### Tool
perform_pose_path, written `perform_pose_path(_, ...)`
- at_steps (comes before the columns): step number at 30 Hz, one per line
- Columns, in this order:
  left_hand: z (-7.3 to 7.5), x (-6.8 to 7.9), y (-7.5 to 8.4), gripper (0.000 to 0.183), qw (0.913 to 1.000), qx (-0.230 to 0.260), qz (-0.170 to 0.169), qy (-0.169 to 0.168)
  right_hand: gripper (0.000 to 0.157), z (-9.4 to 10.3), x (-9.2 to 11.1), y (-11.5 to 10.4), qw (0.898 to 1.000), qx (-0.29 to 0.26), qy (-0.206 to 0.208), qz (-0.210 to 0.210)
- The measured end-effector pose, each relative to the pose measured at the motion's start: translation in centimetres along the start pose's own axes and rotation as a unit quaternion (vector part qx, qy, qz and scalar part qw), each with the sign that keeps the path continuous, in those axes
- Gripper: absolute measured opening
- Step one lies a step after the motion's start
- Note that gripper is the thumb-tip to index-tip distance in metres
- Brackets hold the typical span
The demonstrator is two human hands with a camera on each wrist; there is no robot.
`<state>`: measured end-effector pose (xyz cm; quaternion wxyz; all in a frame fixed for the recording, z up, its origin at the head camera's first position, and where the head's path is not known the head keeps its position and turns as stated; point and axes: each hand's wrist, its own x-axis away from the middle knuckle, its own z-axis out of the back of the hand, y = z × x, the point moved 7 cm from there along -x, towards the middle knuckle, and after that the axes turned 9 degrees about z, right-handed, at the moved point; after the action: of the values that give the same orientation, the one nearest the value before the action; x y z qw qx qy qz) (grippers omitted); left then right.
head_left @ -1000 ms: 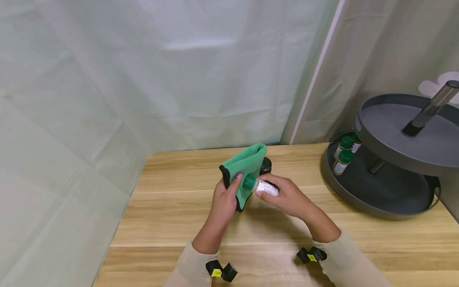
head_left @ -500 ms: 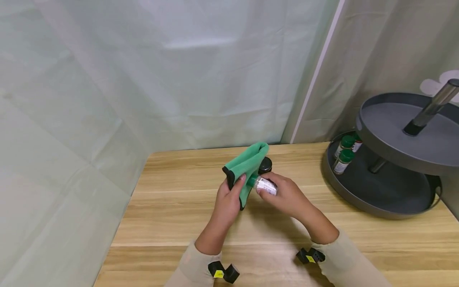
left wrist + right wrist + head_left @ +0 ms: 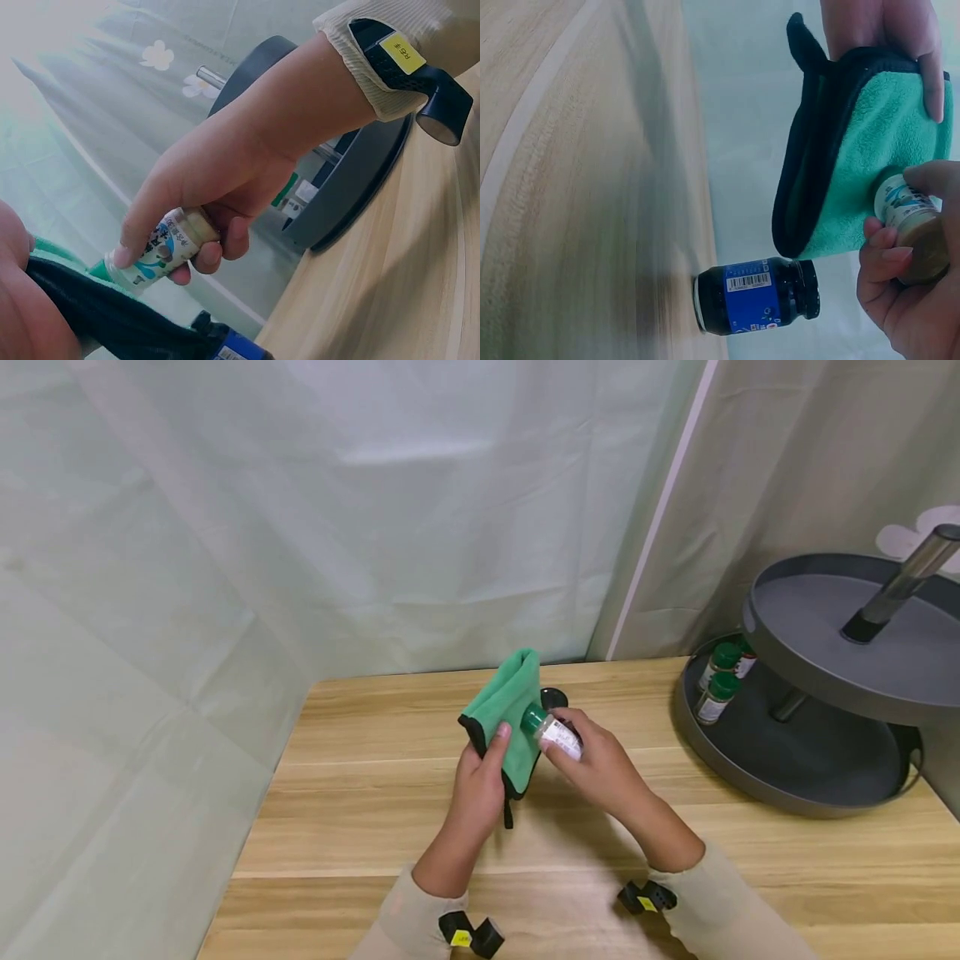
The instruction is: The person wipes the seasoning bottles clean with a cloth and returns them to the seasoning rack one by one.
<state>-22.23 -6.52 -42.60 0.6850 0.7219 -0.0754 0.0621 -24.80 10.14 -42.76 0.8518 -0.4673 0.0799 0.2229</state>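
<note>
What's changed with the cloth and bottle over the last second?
The green cloth's top edge has swung left, and its black tab now shows below. The held bottle's green cap has shifted away from the person.

Nothing was taken or let go: the left hand still grips the cloth, the right hand the bottle. The dark jar and lower tray stayed put.
</note>
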Motion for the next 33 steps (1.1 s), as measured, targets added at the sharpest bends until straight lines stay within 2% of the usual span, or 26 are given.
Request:
perform_pose_path(10, 0.1, 0.0, 0.1, 0.061, 0.9999, 0.011, -0.002, -0.009, 0.045, 0.2, 0.0, -0.5, 0.998, -0.048, 0.014, 0.033)
perform_pose_path(21, 0.4, -0.1, 0.3, 0.055, 1.0000, 0.003, -0.006, 0.007, 0.039, -0.6, 0.3, -1.2, 0.994, -0.087, -0.042, 0.060)
perform_pose_path(27, 0.3, -0.2, 0.0, 0.055, 0.9998, -0.021, 0.003, 0.002, 0.040, -0.9, 0.4, -1.1, 0.993, -0.070, -0.076, 0.061)
perform_pose_path(33, 0.2, -0.4, 0.0, 0.051, 0.9994, -0.032, -0.007, 0.003, 0.040, -0.8, 0.3, -1.3, 0.994, -0.035, -0.080, 0.060)
